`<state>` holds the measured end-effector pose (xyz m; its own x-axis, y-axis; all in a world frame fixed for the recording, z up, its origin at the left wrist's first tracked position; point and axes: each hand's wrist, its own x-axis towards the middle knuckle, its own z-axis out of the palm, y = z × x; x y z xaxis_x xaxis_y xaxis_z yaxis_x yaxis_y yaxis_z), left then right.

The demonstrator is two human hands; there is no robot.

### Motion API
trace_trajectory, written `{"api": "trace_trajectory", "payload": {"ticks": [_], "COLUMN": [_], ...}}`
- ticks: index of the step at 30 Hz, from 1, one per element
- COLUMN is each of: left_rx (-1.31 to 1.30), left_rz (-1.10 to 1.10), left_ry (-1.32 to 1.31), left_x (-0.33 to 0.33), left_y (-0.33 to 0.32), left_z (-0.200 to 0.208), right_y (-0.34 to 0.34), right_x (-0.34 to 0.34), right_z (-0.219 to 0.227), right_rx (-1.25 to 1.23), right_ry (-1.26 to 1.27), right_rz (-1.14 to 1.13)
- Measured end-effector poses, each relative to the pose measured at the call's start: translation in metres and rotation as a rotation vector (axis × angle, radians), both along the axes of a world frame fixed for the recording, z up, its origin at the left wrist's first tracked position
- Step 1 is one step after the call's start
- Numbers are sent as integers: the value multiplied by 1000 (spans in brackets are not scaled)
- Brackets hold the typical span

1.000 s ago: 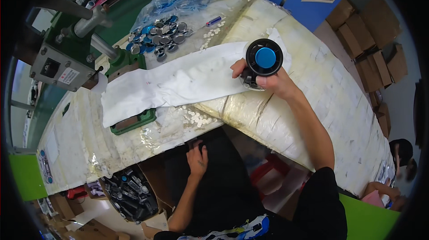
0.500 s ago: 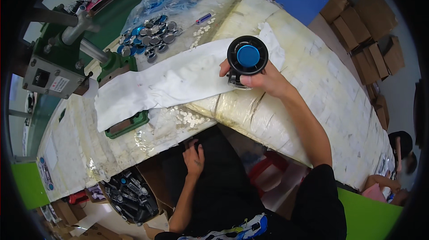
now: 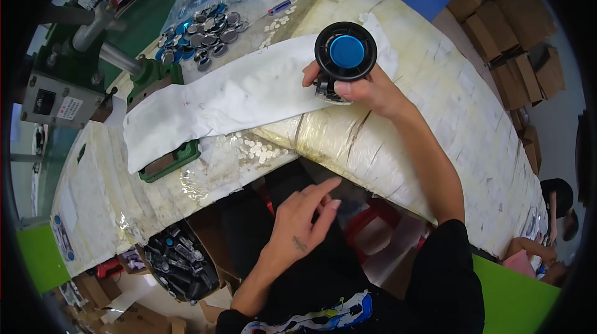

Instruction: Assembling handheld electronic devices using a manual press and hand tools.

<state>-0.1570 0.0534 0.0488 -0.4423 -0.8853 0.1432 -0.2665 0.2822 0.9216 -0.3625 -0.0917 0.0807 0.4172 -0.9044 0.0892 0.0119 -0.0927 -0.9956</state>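
Holding seemed the present step: the right hand [image 3: 368, 93] was closed on a blue-centred black device [image 3: 346, 52], over the white cloth [image 3: 249, 85]; the left hand [image 3: 300, 217], fingers apart and empty, probably needed raising toward it.

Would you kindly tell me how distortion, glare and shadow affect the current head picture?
Head view: the table's edges bow and black fills the corners; head view: bright glare flecks the shiny film near the green base; head view: the black sleeve shows little detail; head view: the blue-centred black device in the right hand looks reasonably sharp.
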Motion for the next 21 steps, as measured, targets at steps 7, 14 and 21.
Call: {"api": "trace_trajectory", "payload": {"ticks": [7, 14, 21], "left_rx": [-229, -439, -455], "left_rz": [149, 194, 215], "left_ry": [-56, -188, -258], "left_x": [-22, -34, -39], "left_y": [-55, -77, -79], "left_z": [67, 79, 77], "right_y": [4, 6, 6], "right_x": [-4, -2, -3], "right_z": [-3, 6, 4], "right_rx": [85, 87, 81], "right_ry": [-96, -14, -78], "right_rz": [2, -1, 2]}}
